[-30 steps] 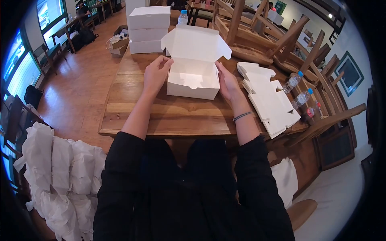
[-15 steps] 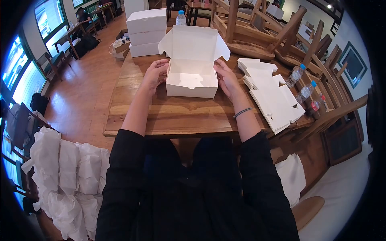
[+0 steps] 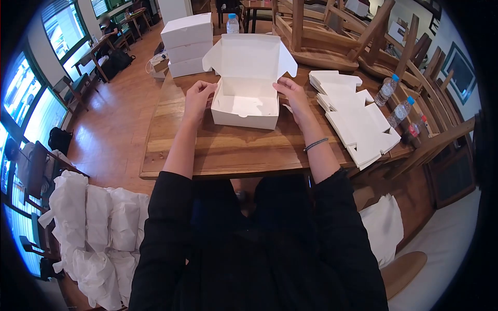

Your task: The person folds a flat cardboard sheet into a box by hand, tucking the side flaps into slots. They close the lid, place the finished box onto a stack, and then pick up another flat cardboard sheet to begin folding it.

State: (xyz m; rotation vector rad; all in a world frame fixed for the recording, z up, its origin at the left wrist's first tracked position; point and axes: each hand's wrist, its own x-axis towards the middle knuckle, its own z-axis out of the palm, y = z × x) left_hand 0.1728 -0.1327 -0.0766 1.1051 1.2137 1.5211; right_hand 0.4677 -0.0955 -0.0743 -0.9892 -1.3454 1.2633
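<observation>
A white cardboard box (image 3: 245, 120) stands on the wooden table with its lid (image 3: 249, 52) raised and the side flaps of the lid spread outward. My left hand (image 3: 199, 98) is at the box's left side, fingertips closed on its upper rim near the back. On the opposite side, my right hand (image 3: 293, 96) pinches the upper right rim by the lid's hinge, its thumb held lower and apart from the wall. Inside the box only the bare white bottom shows. Flat, unfolded box blanks (image 3: 353, 116) lie in a pile right of my right hand.
Closed white boxes (image 3: 188, 46) are stacked at the table's back left, with a water bottle (image 3: 232, 25) behind. More bottles (image 3: 400, 111) stand along the right. Upturned wooden chairs (image 3: 321, 41) fill the back right. White wrapped bundles (image 3: 98, 217) sit at lower left; a person (image 3: 108, 31) sits far off.
My fingers have shifted up and inward onto the box's upper rim on both sides. The box has turned slightly, and the whole view has swung a little to the left.
</observation>
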